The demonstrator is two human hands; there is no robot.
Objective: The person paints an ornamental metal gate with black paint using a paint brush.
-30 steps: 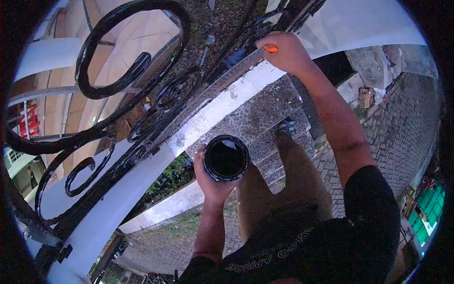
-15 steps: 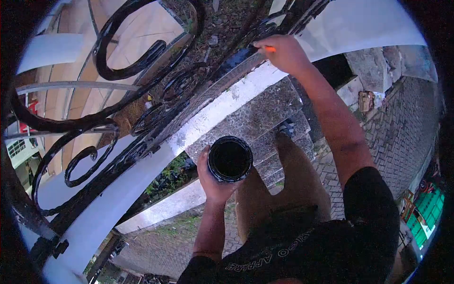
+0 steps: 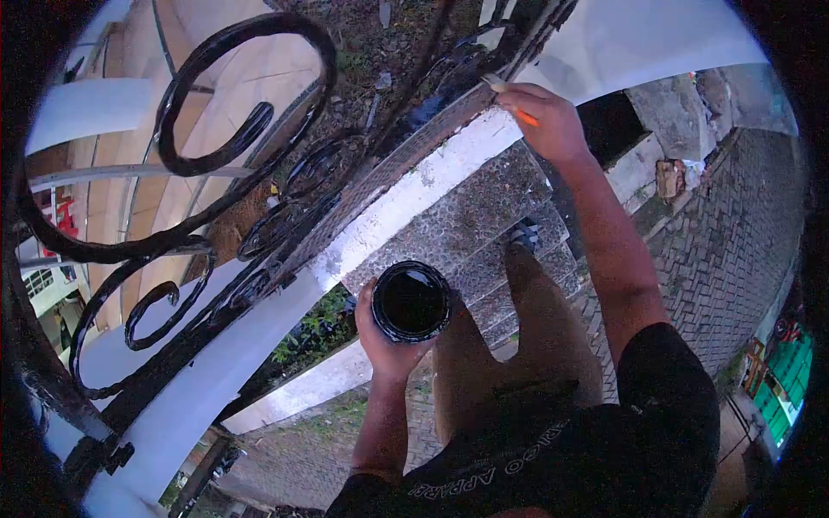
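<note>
Right hand (image 3: 548,121) clamps the orange brush (image 3: 511,99) pointing up-left at the railing (image 3: 259,104); left hand (image 3: 389,341) grips the upright paint can (image 3: 412,301)

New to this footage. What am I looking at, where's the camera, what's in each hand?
There is no machine here: a person works with bare hands, and the one camera sits on their head, looking forward and down through a fisheye lens, so the edges bend. The left hand holds a round open can of black liquid, probably paint. The right hand reaches forward and grips a brush with an orange handle against the black scrolled iron railing. Below are a white ledge, pebbled stone steps and brick paving. The person's leg and black shirt fill the bottom.
</note>
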